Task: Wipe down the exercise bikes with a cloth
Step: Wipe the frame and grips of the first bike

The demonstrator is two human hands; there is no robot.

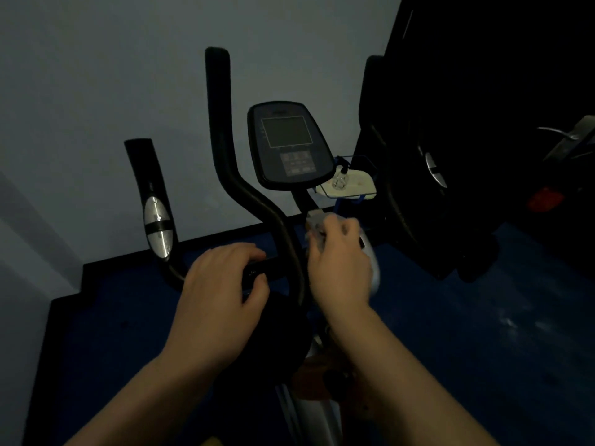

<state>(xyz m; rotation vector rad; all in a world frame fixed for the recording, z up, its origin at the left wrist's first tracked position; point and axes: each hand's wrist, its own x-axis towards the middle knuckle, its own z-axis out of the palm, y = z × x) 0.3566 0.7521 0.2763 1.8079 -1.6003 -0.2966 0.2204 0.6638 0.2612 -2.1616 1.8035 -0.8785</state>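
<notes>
- Left hand (222,284): I have it curled round the black handlebar (277,239) of the exercise bike.
- Right hand (341,265): I'm gripping a pale cloth (314,226) against the stem just below the console (288,144).
- Blue floor (483,317) lies underneath.

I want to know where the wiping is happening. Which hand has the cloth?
The right hand, beside the post under the console, grips the pale cloth. The left hand holds only the black handlebar.
</notes>
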